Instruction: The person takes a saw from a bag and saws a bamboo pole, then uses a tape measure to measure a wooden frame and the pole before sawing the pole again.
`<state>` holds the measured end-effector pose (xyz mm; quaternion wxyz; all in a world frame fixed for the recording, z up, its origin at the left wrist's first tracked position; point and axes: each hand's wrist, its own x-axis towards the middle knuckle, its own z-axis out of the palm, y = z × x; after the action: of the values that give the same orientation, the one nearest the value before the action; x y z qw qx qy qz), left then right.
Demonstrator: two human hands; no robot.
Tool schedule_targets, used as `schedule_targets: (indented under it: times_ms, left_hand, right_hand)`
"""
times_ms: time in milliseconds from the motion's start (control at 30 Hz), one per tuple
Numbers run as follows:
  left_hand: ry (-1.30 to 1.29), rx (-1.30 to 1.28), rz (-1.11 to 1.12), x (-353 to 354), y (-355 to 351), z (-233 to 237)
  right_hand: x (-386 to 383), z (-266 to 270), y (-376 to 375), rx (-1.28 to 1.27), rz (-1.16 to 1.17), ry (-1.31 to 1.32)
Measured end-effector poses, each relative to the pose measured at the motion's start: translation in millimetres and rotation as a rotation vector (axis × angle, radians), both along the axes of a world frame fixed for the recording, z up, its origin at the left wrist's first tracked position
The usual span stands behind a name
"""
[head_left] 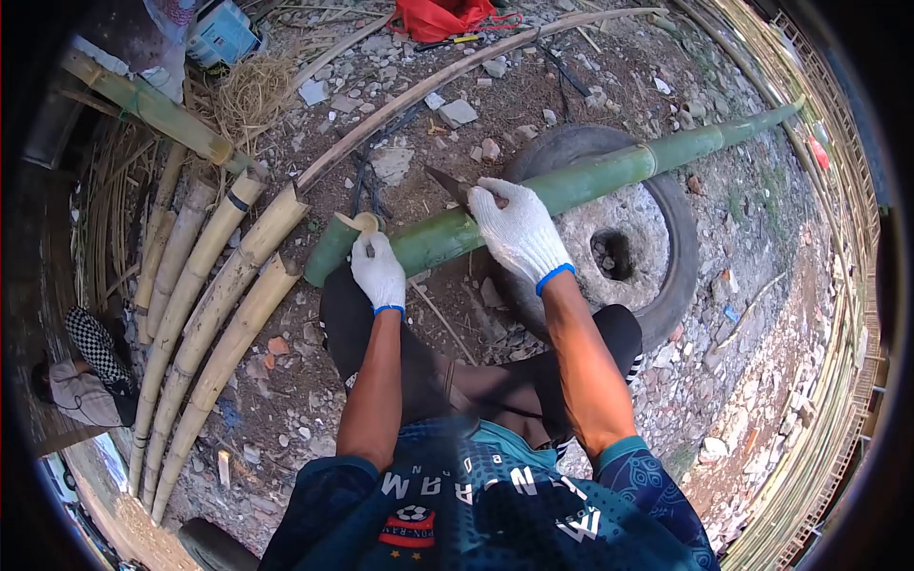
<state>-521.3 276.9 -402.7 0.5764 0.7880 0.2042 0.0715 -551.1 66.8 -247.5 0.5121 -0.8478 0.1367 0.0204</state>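
Observation:
A long green bamboo pole [595, 179] lies across in front of me, over a tire [678, 228] with a pale round core. My left hand [378, 276], in a white glove, is closed at the pole's near left end, its fingertips on the pale cut rim [360, 222]. Beside that end is a short green bamboo piece [331, 249]. My right hand [519, 228], gloved too, is closed round the handle of a dark blade [446, 183] above the pole. The blade points up and left. Its handle is mostly hidden by the fingers.
Several dry bamboo poles [238, 328] stand at the left. A long curved strip [433, 84] crosses the stony ground. A red bag [443, 17] and a bucket [224, 36] are at the top. A person [84, 390] is at the far left; bamboo strips [843, 314] line the right.

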Motion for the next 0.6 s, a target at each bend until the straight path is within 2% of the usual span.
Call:
schedule_targets:
  times_ms: [67, 133, 167, 200, 233, 267, 300, 333, 400, 500, 600]
  left_hand:
    - [-0.079, 0.112, 0.057, 9, 3, -26]
    - [-0.016, 0.061, 0.060, 14, 5, -24]
    - [-0.015, 0.048, 0.080, 18, 0, -19]
    - [0.003, 0.018, 0.068, 11, 2, -12]
    - [0.012, -0.014, 0.052, 8, 1, -7]
    - [0.019, -0.013, 0.056, 6, 1, -4]
    - [0.032, -0.008, 0.053, 2, 3, -5]
    - [0.031, -0.012, 0.056, 6, 0, -6]
    - [0.031, -0.013, 0.045, 14, -2, -8]
    - [0.065, -0.005, 0.021, 9, 6, -25]
    - [0.122, -0.063, -0.033, 18, 10, -14]
  right_hand:
    - [-41, -25, 7, 0.034, -0.141, -0.336]
    - [-111, -15, 16, 0.081, -0.217, -0.235]
    - [-148, -10, 11, -0.121, -0.181, -0.302]
    - [-183, 19, 10, -0.007, -0.206, -0.030]
    - [-214, 15, 10, -0.023, -0.234, -0.153]
    - [-237, 25, 5, -0.081, -0.204, -0.140]
    - [-246, 44, 6, -0.008, -0.252, 0.015]
    - [-246, 45, 3, -0.029, -0.242, -0.012]
    - [-220, 8, 6, -0.006, -0.232, -0.119]
    - [-112, -32, 22, 0.046, -0.272, -0.172]
    - [-77, -44, 18, 0.134, -0.267, -0.243]
